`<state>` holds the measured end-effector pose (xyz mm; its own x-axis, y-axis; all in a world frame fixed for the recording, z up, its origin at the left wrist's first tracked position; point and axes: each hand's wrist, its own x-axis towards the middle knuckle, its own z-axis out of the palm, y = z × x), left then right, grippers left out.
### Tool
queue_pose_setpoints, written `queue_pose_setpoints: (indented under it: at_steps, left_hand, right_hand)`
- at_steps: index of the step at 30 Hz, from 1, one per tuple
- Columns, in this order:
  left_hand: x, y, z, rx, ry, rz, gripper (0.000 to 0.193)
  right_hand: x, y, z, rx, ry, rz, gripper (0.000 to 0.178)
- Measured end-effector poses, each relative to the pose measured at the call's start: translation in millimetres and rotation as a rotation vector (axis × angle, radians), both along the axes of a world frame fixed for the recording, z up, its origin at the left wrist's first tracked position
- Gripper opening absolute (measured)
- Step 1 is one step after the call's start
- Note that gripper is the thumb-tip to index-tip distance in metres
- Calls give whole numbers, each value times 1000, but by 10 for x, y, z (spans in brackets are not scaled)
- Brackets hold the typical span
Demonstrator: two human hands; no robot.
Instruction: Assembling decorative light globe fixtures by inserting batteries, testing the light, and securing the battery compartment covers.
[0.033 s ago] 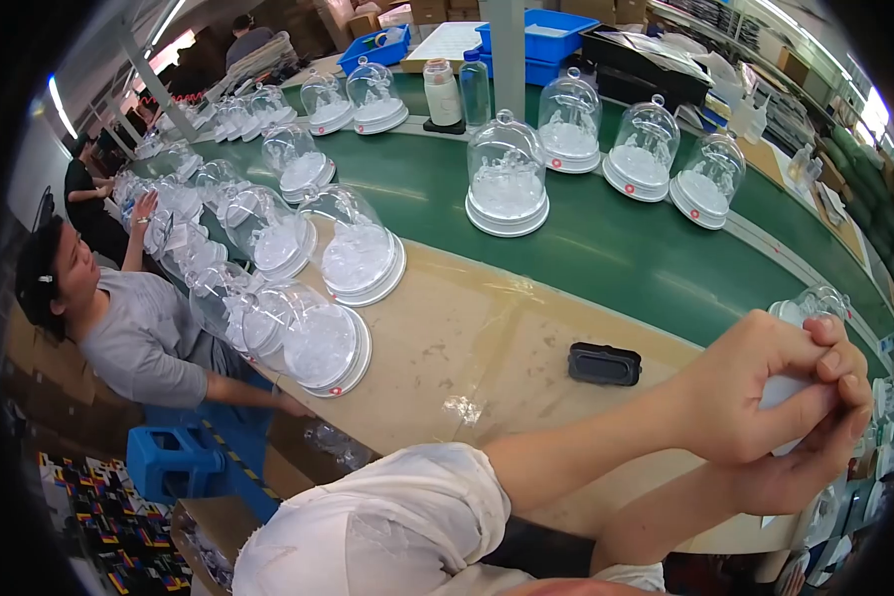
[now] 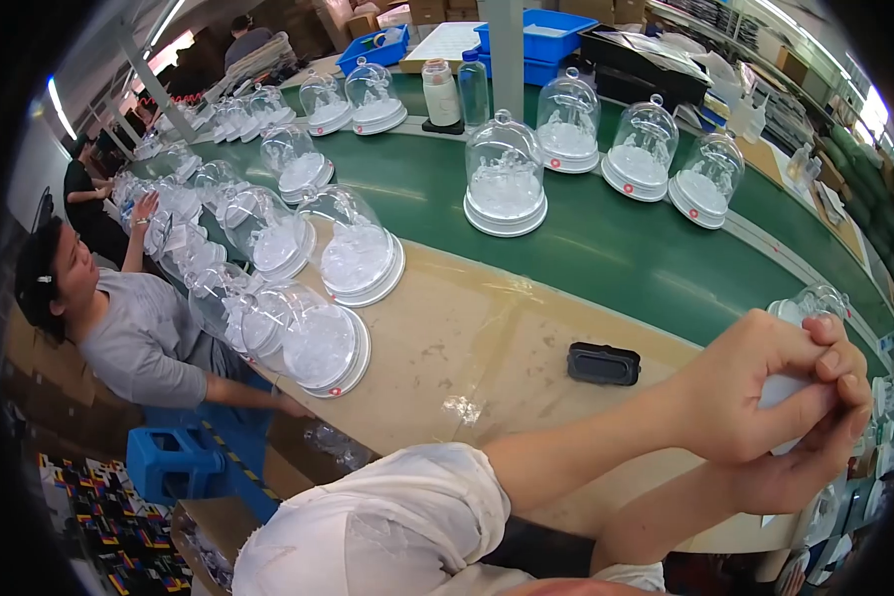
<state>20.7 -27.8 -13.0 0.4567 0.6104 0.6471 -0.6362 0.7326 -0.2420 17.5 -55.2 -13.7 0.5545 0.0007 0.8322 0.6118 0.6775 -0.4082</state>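
Note:
Over the right end of the table, my left hand [image 2: 750, 392] and my right hand [image 2: 790, 482] are closed together, fingers bent and meeting at the far right. Between them shows a smooth white thing [image 2: 782, 394]; most of it is hidden by my fingers, so its kind cannot be told. A black oblong tray [image 2: 603, 365] lies on the brown tabletop to the left of my left wrist. Just behind my fingers stands a clear dome [image 2: 819, 299] on a white base, partly covered by my hand.
One clear dome with a white base [image 2: 506, 189] stands on the green belt [image 2: 407, 189]; three more [image 2: 641, 159] are behind it. Several crowd the table's left side [image 2: 328, 348]. A person in grey [image 2: 154, 333] sits at left. A white bottle [image 2: 441, 94] stands farther back.

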Motion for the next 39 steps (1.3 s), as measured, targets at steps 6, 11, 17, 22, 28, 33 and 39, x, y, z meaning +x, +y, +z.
queue_pose_setpoints:
  at_steps: [6,11,17,22,28,33,39]
  left_hand:
    - [-278,573,-108,861,434,499,15]
    - [-152,407,103,897,477,504,10]
    - [-289,626,27,865,603,453,10]
    - [-239,421,28,739,725,605,12]
    - [-281,500,40,462,760,478,17]
    - [-267,666,-40,540,721,647,23]
    - [-207,370,71,654,707,626,29]
  right_hand:
    - [4,158,-88,45,19,11,30]
    - [106,-81,214,-72,-91,-123,37]
    - [33,151,97,-30,29,49,36]
    - [148,-3,103,10,-63,14,16]
    - [228,-52,112,-129,-102,-148,20]
    - [164,-9,144,-269,-69,7,14]
    - [284,-191,142,-180,-93,-129,8]
